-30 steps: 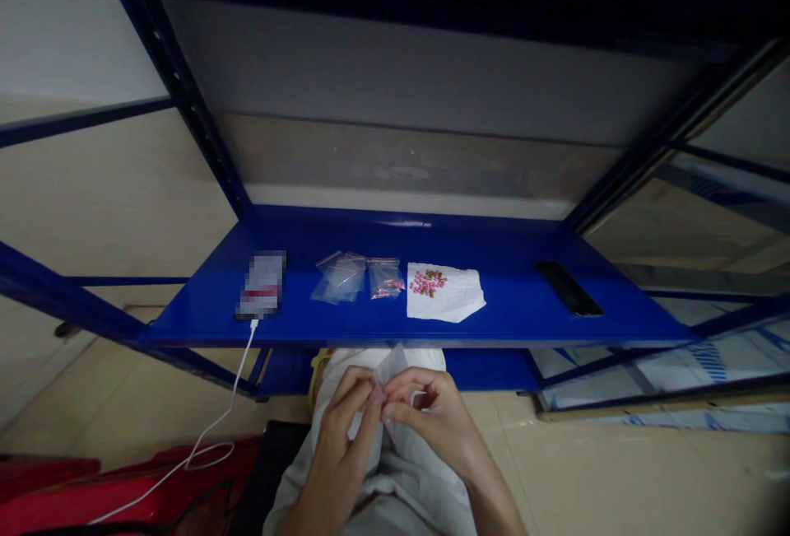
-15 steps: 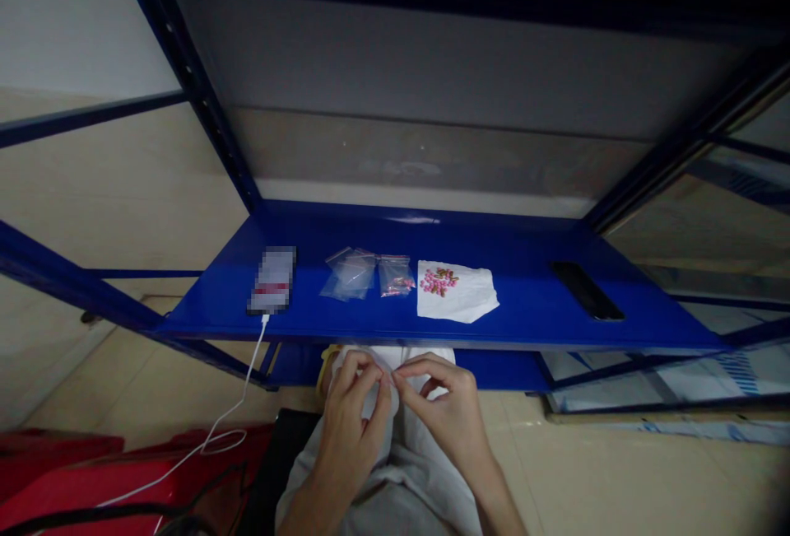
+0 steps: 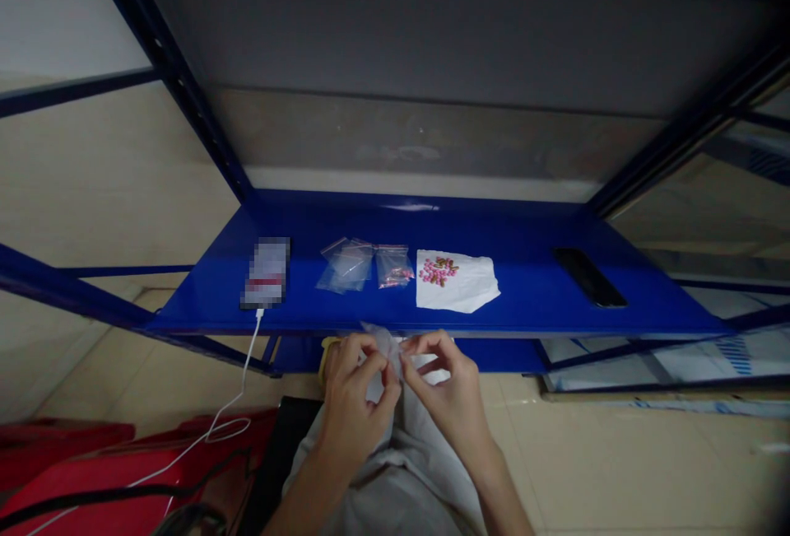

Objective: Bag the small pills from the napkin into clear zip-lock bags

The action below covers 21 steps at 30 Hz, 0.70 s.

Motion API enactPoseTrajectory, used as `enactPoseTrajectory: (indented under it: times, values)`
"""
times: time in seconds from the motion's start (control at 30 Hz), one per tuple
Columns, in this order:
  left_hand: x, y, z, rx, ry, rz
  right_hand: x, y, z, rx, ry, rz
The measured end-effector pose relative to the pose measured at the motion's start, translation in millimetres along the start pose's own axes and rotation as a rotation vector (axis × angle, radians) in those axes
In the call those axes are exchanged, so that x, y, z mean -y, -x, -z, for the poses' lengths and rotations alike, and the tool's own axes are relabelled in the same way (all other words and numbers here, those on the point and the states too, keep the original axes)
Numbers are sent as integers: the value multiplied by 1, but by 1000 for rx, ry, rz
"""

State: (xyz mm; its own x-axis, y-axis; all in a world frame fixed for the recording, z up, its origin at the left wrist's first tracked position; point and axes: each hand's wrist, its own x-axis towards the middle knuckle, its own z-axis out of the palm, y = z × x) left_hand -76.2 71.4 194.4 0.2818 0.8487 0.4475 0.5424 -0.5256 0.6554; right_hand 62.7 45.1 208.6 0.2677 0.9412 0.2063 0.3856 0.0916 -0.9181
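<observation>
Between my two hands is a small clear plastic bag (image 3: 386, 342), held just in front of the shelf edge, above my lap. My left hand (image 3: 361, 392) pinches its left side with thumb and fingertips. On the other side, my right hand (image 3: 445, 379) pinches the bag too. Beyond them on the blue shelf (image 3: 494, 227) lies a white sheet of paper (image 3: 466, 293) with several pink and brown capsules (image 3: 438, 271). To its left are filled zip bags (image 3: 393, 266) with pink pieces inside, then a fan of flat zip bags (image 3: 349, 264).
At the shelf's left lies a phone (image 3: 267, 272) with a white charging cable (image 3: 238, 392) hanging down past the edge. A dark phone (image 3: 589, 277) rests at the right. Red plastic furniture (image 3: 80, 487) and a black cable stand at the lower left.
The plastic bag now shows higher and more clearly between my fingers. Both hands keep their pinch, and the view has shifted slightly.
</observation>
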Motion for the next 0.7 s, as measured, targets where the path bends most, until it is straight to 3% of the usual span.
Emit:
enactPoseTrajectory:
  times: [0.17, 0.3, 0.43, 0.57, 0.7]
  values:
    - [-4, -10, 3, -82, -7, -78, -1, 2, 3, 86, 63, 110]
    - [-5, -24, 8, -120, -63, -150, -6, 3, 4, 50, 132, 220]
    - [-2, -37, 5, -44, 7, -218, -7, 3, -3, 15, 237, 292]
    - [6, -44, -5, 108, 148, -343, -9, -4, -4, 129, 187, 156]
    - [20, -47, -14, 281, 150, -361, -20, -15, 7, 172, 79, 63]
